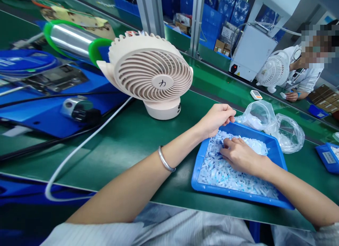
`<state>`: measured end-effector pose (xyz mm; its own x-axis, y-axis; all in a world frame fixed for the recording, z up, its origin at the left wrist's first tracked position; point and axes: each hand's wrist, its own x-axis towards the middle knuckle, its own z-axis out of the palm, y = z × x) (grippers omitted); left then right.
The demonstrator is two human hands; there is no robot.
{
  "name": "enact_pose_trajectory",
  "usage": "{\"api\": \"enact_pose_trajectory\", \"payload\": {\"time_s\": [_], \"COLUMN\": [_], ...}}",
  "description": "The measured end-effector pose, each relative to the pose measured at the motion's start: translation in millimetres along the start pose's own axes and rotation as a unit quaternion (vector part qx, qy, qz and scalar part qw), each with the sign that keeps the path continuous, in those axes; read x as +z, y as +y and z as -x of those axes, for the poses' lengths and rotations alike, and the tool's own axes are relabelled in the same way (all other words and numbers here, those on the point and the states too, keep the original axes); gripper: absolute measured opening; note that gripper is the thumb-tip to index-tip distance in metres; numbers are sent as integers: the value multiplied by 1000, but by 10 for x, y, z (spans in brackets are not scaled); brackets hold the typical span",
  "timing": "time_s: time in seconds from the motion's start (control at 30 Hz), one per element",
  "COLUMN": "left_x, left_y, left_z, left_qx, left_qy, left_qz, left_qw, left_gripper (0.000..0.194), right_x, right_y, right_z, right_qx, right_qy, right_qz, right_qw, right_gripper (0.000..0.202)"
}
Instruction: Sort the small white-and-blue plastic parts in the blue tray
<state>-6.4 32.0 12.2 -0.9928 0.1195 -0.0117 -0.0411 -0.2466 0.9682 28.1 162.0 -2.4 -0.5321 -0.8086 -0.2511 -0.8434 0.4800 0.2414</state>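
A blue plastic tray (197,168) on the green bench holds a heap of small white and pale-blue strip-like pieces (225,175). My left hand (221,119), with a silver bangle on its forearm, hovers by the tray's far left corner. Its fingers are pressed together; anything between them is hidden or too small to name. Inside the tray my right hand (239,154) rests on the pieces, fingers curled down among them. Its fingertips look closed on something too small to make out.
A beige desk fan (161,82) stands left of the tray. Clear plastic bags (288,133) lie behind the tray's right corner. Farther left are a blue fixture (106,122) and a white cable (79,149). A co-worker (304,76) sits across, beside a white fan (274,71).
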Motion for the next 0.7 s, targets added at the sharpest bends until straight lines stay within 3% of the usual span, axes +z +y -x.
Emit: {"api": "enact_pose_trajectory", "payload": {"time_s": [0.7], "left_x": [20], "left_y": [3], "left_z": [14], "left_qx": [11], "left_qy": [-18], "left_qz": [-50], "left_qw": [999], "left_gripper": [20], "right_x": [-23], "right_y": [-63], "right_z": [-65], "right_qx": [-16], "right_qy": [-22], "right_qz": [27], "right_qw": [999], "right_gripper": [21]}}
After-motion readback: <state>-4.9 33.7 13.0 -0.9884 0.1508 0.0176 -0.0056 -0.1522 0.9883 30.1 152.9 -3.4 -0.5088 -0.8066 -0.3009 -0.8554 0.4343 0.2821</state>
